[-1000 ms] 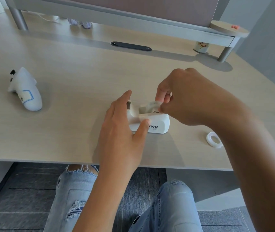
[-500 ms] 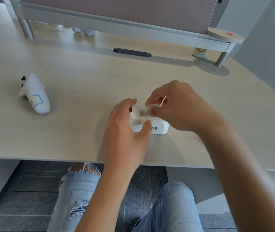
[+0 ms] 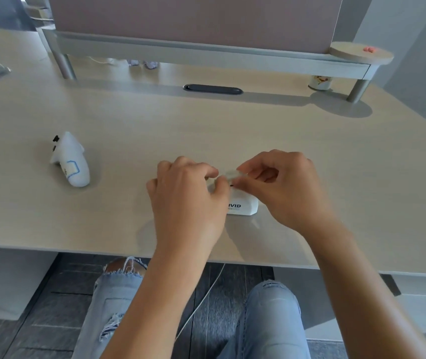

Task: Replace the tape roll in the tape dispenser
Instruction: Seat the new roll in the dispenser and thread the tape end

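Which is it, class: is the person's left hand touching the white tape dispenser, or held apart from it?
Touching. In the head view the left hand lies over the near end of the tape dispenser, its fingers curled onto the top with no gap visible.

Both forearms are bare, no sleeves showing. Below the desk (image 3: 310,156) edge, light-blue ripped jeans (image 3: 266,322), frayed apparently at the knees.
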Demonstrator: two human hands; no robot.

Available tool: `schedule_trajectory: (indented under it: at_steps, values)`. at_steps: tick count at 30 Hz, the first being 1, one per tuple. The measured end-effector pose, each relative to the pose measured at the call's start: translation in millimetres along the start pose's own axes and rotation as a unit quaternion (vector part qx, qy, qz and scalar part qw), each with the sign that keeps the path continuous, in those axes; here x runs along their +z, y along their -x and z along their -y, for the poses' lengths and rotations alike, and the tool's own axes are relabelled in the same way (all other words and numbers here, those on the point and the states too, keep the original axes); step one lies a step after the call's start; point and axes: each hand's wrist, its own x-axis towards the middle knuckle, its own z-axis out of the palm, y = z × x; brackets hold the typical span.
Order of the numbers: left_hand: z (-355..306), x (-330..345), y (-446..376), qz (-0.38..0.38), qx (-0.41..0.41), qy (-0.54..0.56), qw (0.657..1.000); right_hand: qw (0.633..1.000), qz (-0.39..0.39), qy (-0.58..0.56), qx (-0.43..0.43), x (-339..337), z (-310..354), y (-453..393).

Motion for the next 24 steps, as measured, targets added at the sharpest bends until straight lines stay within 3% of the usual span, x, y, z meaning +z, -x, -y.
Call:
schedule_trajectory:
  at_steps: [24]
  values:
    - [-25.6, 5.9, -8.0, 0.026, -0.036, 0.067, 0.997, 0.998, 0.022, -0.051, -0.022, -2.9, -17.1, -1.9]
